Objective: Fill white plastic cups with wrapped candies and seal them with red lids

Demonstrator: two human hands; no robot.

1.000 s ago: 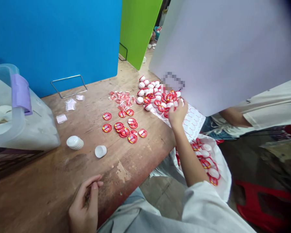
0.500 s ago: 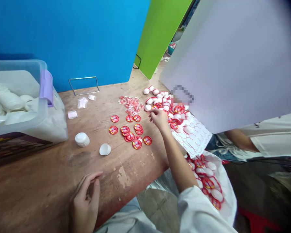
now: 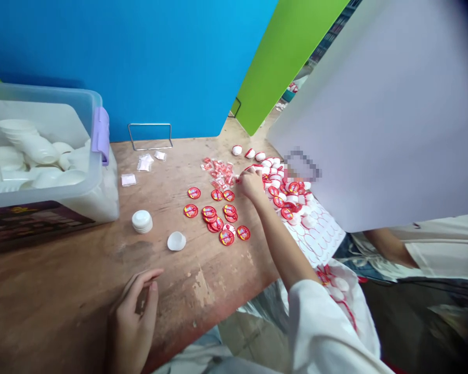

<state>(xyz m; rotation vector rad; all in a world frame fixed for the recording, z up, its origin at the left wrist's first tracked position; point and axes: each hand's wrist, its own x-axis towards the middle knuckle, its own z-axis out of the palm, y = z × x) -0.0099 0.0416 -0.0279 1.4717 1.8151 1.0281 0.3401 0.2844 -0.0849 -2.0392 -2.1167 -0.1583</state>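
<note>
My right hand [image 3: 250, 183] reaches to the left edge of a pile of white cups with red rims [image 3: 275, 169], beside small clear packets with red contents [image 3: 221, 172]. Its fingers are closed downward, and a bit of red and white shows at the fingertips, too small to make out. Round red printed discs [image 3: 209, 212] lie in loose groups nearer me. My left hand [image 3: 134, 317] rests on the wooden table [image 3: 152, 195], fingers curved and thumb apart, holding nothing. Beyond it are a single white cup [image 3: 177, 241] and a short stack of white cups [image 3: 142, 221].
A clear bin [image 3: 111, 200] of white cups stands at left. White packets [image 3: 144, 162] lie near the blue partition [image 3: 140, 62]. A grey partition [image 3: 374, 114] rises at right, with another person's arm [image 3: 390, 248] beyond. A white bag [image 3: 364, 311] hangs below the table edge.
The view has shifted a little left. My right hand has moved slightly toward the red packets, and the cups at the back of the pile lie more spread out. My left hand stays put.
</note>
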